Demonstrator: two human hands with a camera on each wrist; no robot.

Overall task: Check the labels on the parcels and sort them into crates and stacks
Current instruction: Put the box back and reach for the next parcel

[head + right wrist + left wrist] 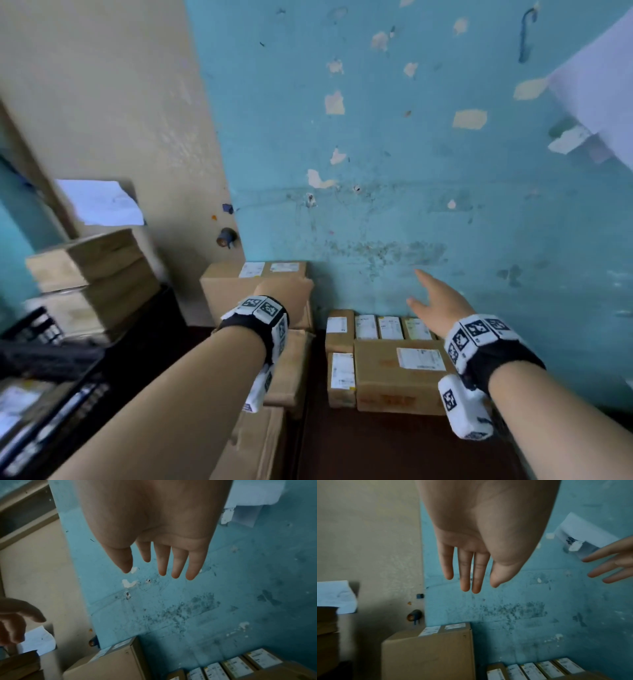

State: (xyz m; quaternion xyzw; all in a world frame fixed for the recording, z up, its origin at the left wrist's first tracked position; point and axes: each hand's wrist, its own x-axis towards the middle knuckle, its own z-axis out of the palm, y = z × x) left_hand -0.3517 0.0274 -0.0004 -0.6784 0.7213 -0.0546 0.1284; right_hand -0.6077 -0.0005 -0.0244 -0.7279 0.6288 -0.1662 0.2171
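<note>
Both hands hang in the air with straight fingers, holding nothing. My left hand [284,291] [471,574] hovers in front of a tall cardboard parcel [236,291] [428,653] [106,662] with two white labels on top, standing against the blue wall. My right hand [435,301] [163,561] is raised above a group of labelled parcels on the floor: a wide brown box [394,377] and a row of several small boxes [376,327] [539,670] [236,666] behind it.
More cardboard boxes [92,274] are stacked at the left, with white paper [102,202] above them. A black crate [44,370] with labelled parcels sits at the lower left. Flat cardboard [263,442] lies under my left arm. The blue wall [411,171] is close ahead.
</note>
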